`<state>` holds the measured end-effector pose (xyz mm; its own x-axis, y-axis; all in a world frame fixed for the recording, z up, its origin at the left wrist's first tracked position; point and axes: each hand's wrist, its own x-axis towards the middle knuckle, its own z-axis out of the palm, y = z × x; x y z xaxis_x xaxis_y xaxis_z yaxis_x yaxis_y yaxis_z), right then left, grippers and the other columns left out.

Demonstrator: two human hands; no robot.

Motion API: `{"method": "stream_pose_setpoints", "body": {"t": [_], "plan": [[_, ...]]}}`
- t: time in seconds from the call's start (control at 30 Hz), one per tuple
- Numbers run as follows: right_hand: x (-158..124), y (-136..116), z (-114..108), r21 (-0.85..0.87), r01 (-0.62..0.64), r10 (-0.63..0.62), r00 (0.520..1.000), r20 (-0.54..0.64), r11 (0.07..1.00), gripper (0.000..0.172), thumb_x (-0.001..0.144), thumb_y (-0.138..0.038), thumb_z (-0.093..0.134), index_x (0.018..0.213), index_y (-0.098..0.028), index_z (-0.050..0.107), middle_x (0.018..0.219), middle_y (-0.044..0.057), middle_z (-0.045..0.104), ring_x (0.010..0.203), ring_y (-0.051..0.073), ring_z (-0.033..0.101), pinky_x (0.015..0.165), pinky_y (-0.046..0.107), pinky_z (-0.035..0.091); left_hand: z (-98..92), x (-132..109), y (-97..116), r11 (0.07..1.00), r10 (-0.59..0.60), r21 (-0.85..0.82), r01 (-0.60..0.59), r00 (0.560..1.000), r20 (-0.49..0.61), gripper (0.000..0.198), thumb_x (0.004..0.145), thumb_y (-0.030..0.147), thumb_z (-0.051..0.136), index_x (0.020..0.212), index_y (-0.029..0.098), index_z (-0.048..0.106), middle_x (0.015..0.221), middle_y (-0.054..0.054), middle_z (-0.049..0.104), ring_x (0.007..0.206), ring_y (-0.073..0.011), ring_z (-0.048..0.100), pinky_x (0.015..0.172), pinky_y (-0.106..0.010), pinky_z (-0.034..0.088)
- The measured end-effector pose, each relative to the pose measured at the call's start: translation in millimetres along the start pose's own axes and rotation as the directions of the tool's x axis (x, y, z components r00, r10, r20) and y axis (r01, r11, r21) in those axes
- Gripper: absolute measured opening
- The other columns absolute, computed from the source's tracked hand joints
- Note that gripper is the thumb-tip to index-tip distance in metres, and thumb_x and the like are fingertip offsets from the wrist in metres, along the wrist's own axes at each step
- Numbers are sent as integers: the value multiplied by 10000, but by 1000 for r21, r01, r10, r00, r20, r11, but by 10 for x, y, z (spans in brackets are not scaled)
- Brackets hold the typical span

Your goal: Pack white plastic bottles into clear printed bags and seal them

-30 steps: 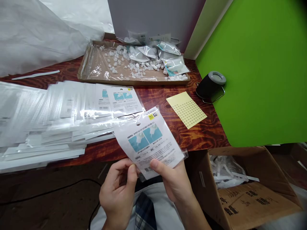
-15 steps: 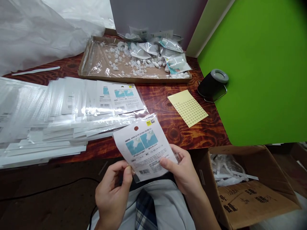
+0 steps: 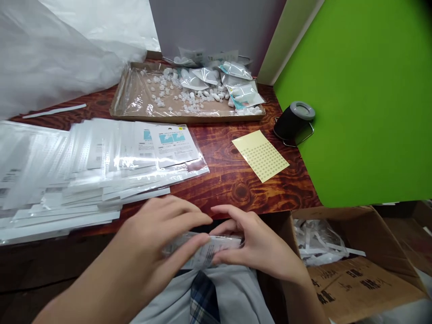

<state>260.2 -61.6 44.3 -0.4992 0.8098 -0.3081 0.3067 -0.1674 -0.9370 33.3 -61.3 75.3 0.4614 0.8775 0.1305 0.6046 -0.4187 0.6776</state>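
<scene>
A clear plastic packet with a printed white card [image 3: 221, 245] is tipped nearly edge-on low in front of my lap. My right hand [image 3: 259, 243] grips its right end, thumb on the near side and fingers on the far side. Stretched over the packet's left part is my left hand [image 3: 162, 238], its thumb and fingers apart. Whether the left fingers touch the plastic cannot be made out. Part of the packet is hidden behind this hand. On the table to the left lies a fanned pile of similar clear packets with white cards [image 3: 175, 146].
A shallow cardboard tray [image 3: 155, 119] at the back holds small white pieces and filled packets [image 3: 245, 94]. A yellow sticker sheet [image 3: 259, 155] lies right of the pile, near a black cylindrical speaker [image 3: 292, 121]. An open cardboard box [image 3: 357, 283] stands below right, with plastic scraps inside.
The packet has tipped from facing me to nearly edge-on and dropped lower. My left hand has left its lower left corner and moved up over it with fingers spread.
</scene>
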Motion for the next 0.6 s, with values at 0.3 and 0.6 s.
{"method": "stream_pose_setpoints", "body": {"t": [0.3,0.6], "plan": [[-10,16,-79,-198,123,-100,987,123,972,688,748,-309,772,1353,-217,456,995,40,762,924,214,697,708,243,474,123,497,-79,947,-76,-201,252,780,621,167,792,191,621,767,256,773,764,37,733,653,-116,641,600,-169,448],[44,10,-119,-262,152,-111,980,168,953,624,739,-328,780,1295,-210,522,926,23,766,860,210,701,646,228,436,182,470,-87,913,-50,-295,283,793,607,153,784,184,618,750,224,761,811,21,737,709,-132,658,658,-183,471]]}}
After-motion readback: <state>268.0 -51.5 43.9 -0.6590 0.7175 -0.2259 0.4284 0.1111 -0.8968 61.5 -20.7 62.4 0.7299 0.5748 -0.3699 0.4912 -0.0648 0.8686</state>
